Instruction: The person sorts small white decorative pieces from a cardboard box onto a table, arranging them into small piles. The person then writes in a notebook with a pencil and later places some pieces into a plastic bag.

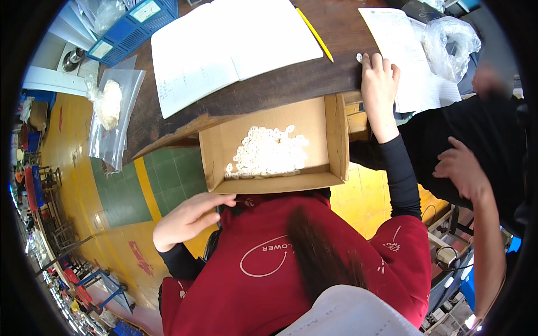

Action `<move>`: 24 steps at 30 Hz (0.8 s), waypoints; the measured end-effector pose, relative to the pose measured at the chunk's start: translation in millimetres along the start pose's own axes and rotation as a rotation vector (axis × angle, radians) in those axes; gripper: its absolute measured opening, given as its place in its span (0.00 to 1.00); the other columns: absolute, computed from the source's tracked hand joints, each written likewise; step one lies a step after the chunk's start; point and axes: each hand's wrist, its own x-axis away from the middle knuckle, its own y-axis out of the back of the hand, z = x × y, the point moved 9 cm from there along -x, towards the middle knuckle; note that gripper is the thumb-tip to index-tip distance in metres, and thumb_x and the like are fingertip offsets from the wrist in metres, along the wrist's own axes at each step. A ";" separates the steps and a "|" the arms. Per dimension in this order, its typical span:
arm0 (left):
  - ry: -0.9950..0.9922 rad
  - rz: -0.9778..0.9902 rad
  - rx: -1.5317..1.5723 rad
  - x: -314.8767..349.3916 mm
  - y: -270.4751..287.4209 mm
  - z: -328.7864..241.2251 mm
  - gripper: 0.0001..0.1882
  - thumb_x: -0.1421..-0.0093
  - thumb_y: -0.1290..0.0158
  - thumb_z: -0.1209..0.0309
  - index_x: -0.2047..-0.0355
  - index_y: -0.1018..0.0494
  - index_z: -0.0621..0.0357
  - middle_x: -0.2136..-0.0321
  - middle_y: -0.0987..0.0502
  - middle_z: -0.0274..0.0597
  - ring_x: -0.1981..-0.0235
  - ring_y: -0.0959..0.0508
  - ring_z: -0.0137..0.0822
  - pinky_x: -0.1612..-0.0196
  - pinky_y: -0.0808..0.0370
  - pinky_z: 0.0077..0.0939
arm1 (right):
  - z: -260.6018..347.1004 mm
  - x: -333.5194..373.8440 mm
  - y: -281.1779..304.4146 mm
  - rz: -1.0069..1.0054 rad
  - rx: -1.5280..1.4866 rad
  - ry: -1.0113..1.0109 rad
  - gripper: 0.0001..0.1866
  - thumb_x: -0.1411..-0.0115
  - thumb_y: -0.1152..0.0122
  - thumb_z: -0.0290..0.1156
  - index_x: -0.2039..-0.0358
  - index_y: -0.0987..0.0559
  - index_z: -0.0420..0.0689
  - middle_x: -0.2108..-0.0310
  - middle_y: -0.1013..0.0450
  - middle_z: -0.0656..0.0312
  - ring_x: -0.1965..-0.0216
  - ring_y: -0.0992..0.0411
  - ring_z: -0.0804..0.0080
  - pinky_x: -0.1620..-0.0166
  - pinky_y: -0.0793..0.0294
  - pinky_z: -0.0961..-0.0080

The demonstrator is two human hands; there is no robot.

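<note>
Beyond the far right corner of the open tan cardboard box (274,183), a small white oval piece (359,57) lies at the fingertips of the nearer right hand (380,87), pinched or not I cannot tell, the left hand (190,219) slack and empty by the near left corner.

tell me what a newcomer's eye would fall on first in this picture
Probably the heap of small white oval pieces in the open cardboard box, near the picture's middle. Next might come the large open notebook on the dark wooden table, in the upper part, with a yellow pencil to its right. The right hand may draw notice too, fingertips at a lone white piece on the table.
</note>
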 end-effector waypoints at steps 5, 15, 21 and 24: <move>0.204 0.070 -0.052 -3.7 -13.1 29.3 0.20 0.25 0.53 0.63 0.38 0.28 0.56 0.50 0.19 0.46 0.47 0.21 0.46 0.44 0.25 0.38 | -2.3 2.4 6.8 0.085 0.008 -0.022 0.23 0.41 0.41 0.25 0.44 0.21 0.38 0.60 0.28 0.60 0.54 0.27 0.64 0.45 0.32 0.64; 0.434 -0.108 -0.527 10.4 -86.3 201.4 0.25 0.30 0.51 0.61 0.39 0.31 0.68 0.48 0.22 0.66 0.46 0.22 0.63 0.40 0.27 0.50 | 39.6 99.2 74.2 0.207 -1.066 -0.336 0.18 0.37 0.37 0.22 0.46 0.17 0.39 0.71 0.31 0.56 0.65 0.31 0.58 0.56 0.30 0.64; 0.625 -0.670 0.202 45.4 -96.1 282.3 0.25 0.26 0.53 0.63 0.35 0.37 0.65 0.37 0.32 0.66 0.36 0.29 0.62 0.37 0.29 0.44 | 63.3 103.2 79.4 0.257 -1.292 -0.322 0.16 0.37 0.39 0.19 0.48 0.18 0.36 0.71 0.31 0.56 0.66 0.31 0.58 0.57 0.30 0.66; 0.585 -0.683 -0.191 40.6 -106.8 273.4 0.26 0.27 0.50 0.62 0.35 0.37 0.64 0.42 0.26 0.65 0.43 0.23 0.64 0.40 0.26 0.45 | 69.6 96.2 88.3 0.225 -1.310 -0.214 0.17 0.37 0.38 0.18 0.47 0.17 0.37 0.68 0.27 0.55 0.64 0.28 0.60 0.57 0.27 0.69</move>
